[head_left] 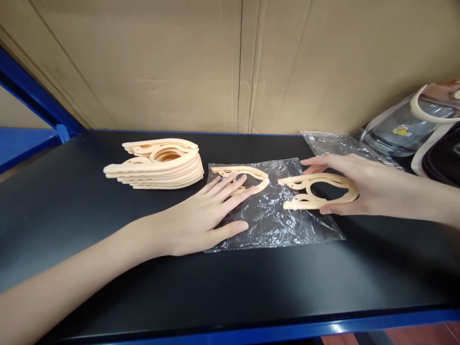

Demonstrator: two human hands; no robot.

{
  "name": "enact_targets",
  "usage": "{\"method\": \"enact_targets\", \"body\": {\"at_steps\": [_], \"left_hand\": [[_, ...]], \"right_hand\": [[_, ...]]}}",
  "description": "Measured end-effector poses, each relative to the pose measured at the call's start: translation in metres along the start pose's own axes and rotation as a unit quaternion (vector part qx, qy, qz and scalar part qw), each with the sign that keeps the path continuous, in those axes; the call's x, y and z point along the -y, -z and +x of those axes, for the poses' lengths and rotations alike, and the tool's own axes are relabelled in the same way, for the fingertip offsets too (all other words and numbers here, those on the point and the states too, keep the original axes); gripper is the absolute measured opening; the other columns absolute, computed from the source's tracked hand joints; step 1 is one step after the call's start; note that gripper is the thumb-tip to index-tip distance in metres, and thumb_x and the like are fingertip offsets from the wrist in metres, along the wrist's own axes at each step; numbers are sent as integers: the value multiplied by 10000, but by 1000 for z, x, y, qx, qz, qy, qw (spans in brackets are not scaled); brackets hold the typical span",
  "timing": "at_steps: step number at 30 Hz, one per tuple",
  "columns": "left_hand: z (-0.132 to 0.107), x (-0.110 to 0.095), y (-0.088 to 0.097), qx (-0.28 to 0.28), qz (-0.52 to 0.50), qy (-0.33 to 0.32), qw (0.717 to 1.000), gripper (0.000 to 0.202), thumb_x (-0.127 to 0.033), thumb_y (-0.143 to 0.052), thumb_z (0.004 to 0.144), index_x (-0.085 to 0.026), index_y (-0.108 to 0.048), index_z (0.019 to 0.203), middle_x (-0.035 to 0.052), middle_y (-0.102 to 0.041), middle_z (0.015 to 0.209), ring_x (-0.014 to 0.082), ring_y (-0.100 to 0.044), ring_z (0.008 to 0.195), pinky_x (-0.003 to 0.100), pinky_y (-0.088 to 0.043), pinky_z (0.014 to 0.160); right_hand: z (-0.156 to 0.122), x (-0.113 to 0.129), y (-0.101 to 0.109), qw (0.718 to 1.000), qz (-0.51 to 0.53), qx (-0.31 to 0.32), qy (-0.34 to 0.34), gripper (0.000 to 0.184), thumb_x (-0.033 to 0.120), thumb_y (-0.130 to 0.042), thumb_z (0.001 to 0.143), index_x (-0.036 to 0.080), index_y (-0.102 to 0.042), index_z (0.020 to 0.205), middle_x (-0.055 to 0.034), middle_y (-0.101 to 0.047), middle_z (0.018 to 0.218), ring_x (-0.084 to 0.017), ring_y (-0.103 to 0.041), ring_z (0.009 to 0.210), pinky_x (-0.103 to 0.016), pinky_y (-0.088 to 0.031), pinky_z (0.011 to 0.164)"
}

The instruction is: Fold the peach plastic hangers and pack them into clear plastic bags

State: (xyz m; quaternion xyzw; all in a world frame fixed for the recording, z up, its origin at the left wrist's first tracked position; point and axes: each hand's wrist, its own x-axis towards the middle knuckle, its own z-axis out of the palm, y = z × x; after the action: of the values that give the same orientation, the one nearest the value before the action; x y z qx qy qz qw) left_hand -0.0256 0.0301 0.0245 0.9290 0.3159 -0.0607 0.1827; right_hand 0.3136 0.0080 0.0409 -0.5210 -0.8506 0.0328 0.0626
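- Honestly, I'd watch the left hand, spread flat at eight o'clock: if its pressure slackens, the clear, crinkled plastic bag could skid on the smooth black shelf.
- That bag appears to contain a peach-coloured, open-centred plastic hanger under those fingers.
- At three o'clock, the right hand pinches a matching peach plastic hanger by its rounded end; its prongs could snag the film.
- At ten o'clock, a layered peach plastic stack.
- At one o'clock, a second transparent bag, contents unclear to me.
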Motion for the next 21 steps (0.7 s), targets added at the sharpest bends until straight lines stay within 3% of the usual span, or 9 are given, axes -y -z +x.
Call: {"method": "enact_targets", "body": {"at_steps": [4, 8, 14, 17, 21], "left_hand": [[2, 0, -1, 16, -7, 21, 1000, 811, -732, -323, 945, -361, 17, 1581, -10, 121, 1645, 305, 77, 1524, 558, -23, 1228], [4, 1, -3, 15, 3, 24, 1000, 931, -788, -399, 883, -333, 5, 1588, 8, 121, 1647, 325, 65, 1524, 557, -27, 1228], [3, 0, -3, 6, 7, 17, 1000, 938, -793, -412, 873, -333, -20, 1591, 4, 96, 1652, 314, 43, 1530, 535, -32, 1235], [4, 0, -3, -2, 0, 14, 1000, 946, -787, -441, 866, -322, -54, 1594, 20, 64, 1656, 330, 4, 1530, 535, -49, 1235], [4, 1, -4, -10, 1, 8, 1000, 940, -771, -464, 869, -321, -67, 1594, 28, 33, 1659, 336, -17, 1529, 534, -69, 1235]], "right_hand": [[4, 20, -12, 998, 61, 28, 23, 704, 572, -722, 775, 398, -423, 1389, 26, -613, 1341, -233, -588, 1182, -367, -488, 970], [9, 33, -25, 990, 101, 34, 90, 708, 557, -696, 808, 357, -412, 1425, 4, -570, 1402, -237, -565, 1221, -379, -477, 997], [1, 10, -11, 995, 80, 37, 42, 844, 634, -712, 753, 409, -338, 1475, -13, -619, 1310, -293, -592, 1170, -458, -497, 961], [-1, -2, -5, 992, 98, 71, 34, 732, 589, -673, 812, 374, -389, 1452, -36, -655, 1211, -284, -618, 1103, -446, -502, 940], [5, 5, -11, 988, 133, 72, 40, 685, 579, -695, 804, 376, -449, 1410, -17, -675, 1119, -249, -630, 1037, -410, -503, 915]]}}
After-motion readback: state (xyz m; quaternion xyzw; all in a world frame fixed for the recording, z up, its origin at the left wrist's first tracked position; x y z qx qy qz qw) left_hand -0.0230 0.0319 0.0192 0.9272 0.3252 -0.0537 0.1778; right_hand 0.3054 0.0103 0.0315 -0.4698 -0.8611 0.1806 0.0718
